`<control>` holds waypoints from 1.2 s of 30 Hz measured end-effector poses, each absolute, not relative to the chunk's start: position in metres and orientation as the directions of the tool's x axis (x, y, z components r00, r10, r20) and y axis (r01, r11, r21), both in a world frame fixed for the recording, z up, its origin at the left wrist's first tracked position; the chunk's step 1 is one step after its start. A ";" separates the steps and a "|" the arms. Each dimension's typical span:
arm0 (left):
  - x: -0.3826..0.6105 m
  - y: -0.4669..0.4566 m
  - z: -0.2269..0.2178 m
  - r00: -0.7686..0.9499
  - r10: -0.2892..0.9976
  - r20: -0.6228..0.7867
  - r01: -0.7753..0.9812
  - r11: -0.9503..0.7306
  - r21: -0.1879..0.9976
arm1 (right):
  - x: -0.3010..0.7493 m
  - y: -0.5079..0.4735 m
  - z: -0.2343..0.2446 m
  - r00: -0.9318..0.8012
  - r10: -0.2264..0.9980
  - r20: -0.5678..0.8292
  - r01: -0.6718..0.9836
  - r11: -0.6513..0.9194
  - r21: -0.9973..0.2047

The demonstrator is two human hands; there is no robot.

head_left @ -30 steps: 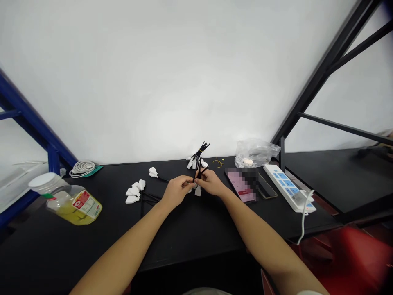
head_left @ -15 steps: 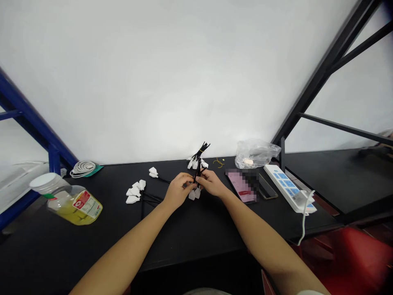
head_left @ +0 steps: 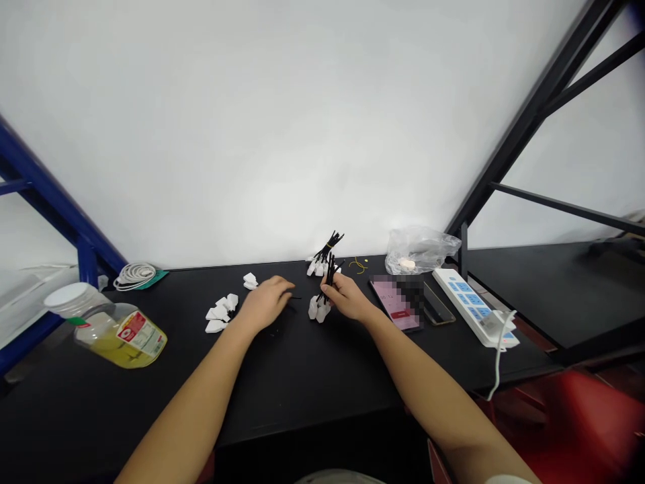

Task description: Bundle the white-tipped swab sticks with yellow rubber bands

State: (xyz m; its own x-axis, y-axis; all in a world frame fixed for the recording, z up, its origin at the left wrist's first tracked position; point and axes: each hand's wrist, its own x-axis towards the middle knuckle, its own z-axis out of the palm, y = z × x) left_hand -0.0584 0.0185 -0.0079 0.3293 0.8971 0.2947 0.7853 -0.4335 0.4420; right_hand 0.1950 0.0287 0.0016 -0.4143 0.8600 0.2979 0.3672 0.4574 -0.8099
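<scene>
My right hand (head_left: pixel 345 297) is closed on a small bunch of black stems (head_left: pixel 330 272), held with their white heads (head_left: pixel 319 309) downward. To its left, my left hand (head_left: pixel 267 302) lies low over the table, fingers stretched out and partly hidden. A thin black stem end (head_left: pixel 297 298) shows just beyond those fingers. Loose white heads (head_left: pixel 250 281) lie behind the left hand, and several more white heads (head_left: pixel 220 313) lie beside its wrist, their stems mostly covered. Behind my right hand is another bunch of black stems (head_left: pixel 330 245), tied with a yellow band.
On the left of the black table (head_left: pixel 302 390) are a tilted plastic jar (head_left: pixel 128 336) and a coiled white cable (head_left: pixel 136 276). Yellow bands (head_left: pixel 359 266), a clear plastic bag (head_left: pixel 423 249), two phones (head_left: pixel 396 302) and a power strip (head_left: pixel 474 306) lie right. A white wall rises behind.
My left hand has left the bunch and moved left, over the loose stems. My right hand keeps hold of the bunch, whose white heads now show more fully.
</scene>
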 end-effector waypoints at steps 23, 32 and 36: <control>-0.017 0.008 -0.018 0.158 0.872 0.463 0.448 -0.481 0.753 | 0.195 0.030 -0.001 -0.402 0.854 0.331 0.369 0.482 -0.795; -0.006 0.005 -0.027 0.168 0.859 0.483 0.373 -0.509 0.776 | 0.191 0.028 -0.004 -0.453 0.816 0.360 0.301 0.520 -0.799; -0.003 0.005 -0.028 0.178 0.843 0.508 0.349 -0.537 0.768 | 0.188 0.027 -0.003 -0.466 0.806 0.366 0.297 0.531 -0.793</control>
